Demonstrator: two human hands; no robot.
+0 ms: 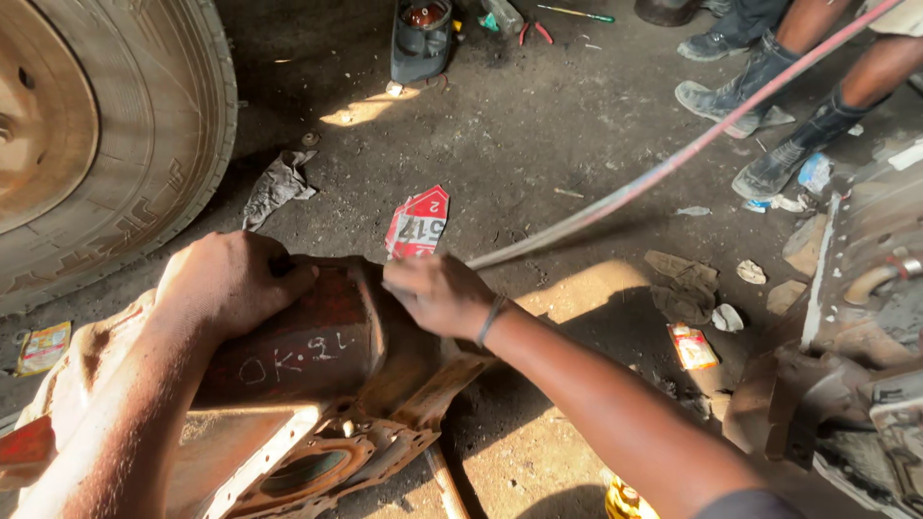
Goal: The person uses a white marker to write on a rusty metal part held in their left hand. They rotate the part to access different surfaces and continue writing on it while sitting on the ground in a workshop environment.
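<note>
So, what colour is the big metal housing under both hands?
Rusty reddish-brown, with pale chalk marks on the metal housing; seen best in the head view.

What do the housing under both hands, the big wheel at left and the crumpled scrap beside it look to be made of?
Housing: likely cast metal, red-brown paint, rusty and oily, with machined flanges and a bore. Left hand and right hand rest on it. Wheel: black rubber tyre with tread blocks, dusty; rusty steel rim. Scrap: seemingly cloth, grey, soft folds.
</note>
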